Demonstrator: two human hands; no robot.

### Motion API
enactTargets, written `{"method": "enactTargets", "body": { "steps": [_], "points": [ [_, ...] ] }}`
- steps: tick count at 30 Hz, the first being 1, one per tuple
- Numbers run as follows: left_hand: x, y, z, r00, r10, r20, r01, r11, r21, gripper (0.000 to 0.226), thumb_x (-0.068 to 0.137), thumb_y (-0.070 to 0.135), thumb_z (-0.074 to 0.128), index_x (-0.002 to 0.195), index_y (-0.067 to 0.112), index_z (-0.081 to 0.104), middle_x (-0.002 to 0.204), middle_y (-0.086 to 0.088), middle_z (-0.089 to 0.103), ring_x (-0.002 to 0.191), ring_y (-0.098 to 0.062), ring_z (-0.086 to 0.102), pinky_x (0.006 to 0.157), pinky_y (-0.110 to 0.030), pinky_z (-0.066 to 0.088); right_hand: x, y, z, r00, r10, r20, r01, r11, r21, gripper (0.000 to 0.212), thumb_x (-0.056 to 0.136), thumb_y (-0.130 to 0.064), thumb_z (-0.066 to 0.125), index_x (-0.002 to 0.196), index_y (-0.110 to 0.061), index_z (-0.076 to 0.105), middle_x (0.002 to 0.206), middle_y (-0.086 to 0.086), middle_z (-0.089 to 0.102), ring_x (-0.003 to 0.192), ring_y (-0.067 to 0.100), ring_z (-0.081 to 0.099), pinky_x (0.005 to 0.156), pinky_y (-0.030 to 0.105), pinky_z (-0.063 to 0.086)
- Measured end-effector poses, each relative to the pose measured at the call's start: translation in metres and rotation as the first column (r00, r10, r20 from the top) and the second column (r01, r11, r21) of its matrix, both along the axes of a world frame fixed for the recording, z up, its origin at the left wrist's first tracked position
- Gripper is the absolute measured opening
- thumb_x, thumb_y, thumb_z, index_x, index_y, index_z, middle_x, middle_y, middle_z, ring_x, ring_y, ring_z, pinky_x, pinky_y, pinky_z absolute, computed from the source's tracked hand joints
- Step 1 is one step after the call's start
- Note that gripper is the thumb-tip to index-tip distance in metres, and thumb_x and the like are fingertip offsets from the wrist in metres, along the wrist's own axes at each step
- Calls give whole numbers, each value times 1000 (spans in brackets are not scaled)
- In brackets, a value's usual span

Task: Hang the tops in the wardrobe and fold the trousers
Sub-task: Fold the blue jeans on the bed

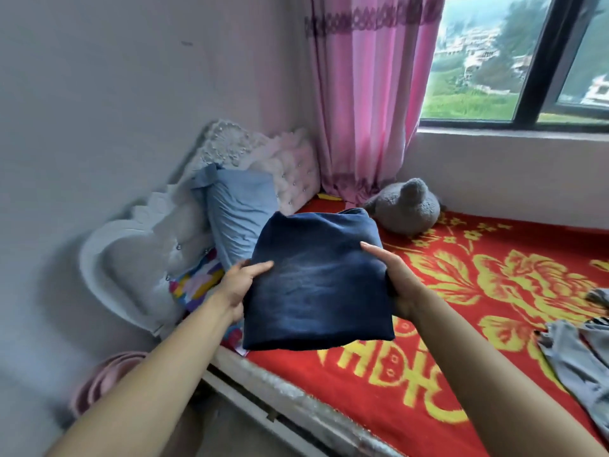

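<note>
A folded pair of dark blue jeans (316, 285) hangs in the air above the left side of the bed, a neat square bundle. My left hand (240, 285) grips its left edge, thumb on top and fingers underneath. My right hand (395, 282) holds the right edge the same way. A loose grey garment (580, 361) lies crumpled on the red blanket at the far right. No wardrobe is in view.
The bed carries a red blanket with yellow flowers (461, 291). A blue pillow (237, 219) and a white tufted headboard (158, 245) stand at the left. A grey plush toy (408, 206) sits by the pink curtain (362, 94). Pink basins (99, 380) rest on the floor.
</note>
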State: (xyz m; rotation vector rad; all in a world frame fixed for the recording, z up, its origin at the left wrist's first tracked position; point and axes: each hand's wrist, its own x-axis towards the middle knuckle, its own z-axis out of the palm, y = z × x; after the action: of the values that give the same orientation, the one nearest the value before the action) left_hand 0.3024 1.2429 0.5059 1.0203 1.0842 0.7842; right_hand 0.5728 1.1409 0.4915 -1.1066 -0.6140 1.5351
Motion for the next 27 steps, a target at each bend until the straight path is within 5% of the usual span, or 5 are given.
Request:
{"method": "enactTargets", "body": {
  "steps": [5,9,13,17,27],
  "points": [
    [-106,-64,3,996,22,83,-20,999,-29,30,85,27,66,109,11,75,107,-11,74,100,-28,71,96,-40,54,-79,-37,17,997,40,62,-40,999,-12,37,65,-32,72,94,-10,80,103,20,73,91,37,72,67,39,58],
    [-192,-117,7,979,127,159,-112,989,-101,32,87,39,60,62,23,71,51,7,57,40,-10,54,41,-19,41,-149,-56,30,980,128,150,-127,992,-15,41,70,-23,72,109,-8,73,101,20,74,88,35,73,65,37,59],
    [-266,-161,39,960,223,169,-221,975,-31,10,76,29,65,86,30,67,73,2,50,61,-13,43,55,-29,31,-213,-57,47,970,101,222,-142,974,176,69,86,0,67,139,-36,40,117,7,71,99,25,73,67,34,60],
    [-322,-212,67,945,302,124,-321,927,194,70,78,3,53,126,53,56,99,-2,64,83,-19,53,64,-31,43,-269,-61,76,934,202,295,-296,900,319,78,90,5,64,139,-49,35,131,9,63,110,26,69,81,37,59],
    [-434,-359,132,795,557,240,-602,770,210,66,67,33,58,133,40,58,77,3,55,68,-18,47,65,-35,40,-410,-78,144,679,684,266,-709,518,479,75,77,-11,52,148,-36,44,144,4,57,130,26,56,101,42,42]
  ]
}}
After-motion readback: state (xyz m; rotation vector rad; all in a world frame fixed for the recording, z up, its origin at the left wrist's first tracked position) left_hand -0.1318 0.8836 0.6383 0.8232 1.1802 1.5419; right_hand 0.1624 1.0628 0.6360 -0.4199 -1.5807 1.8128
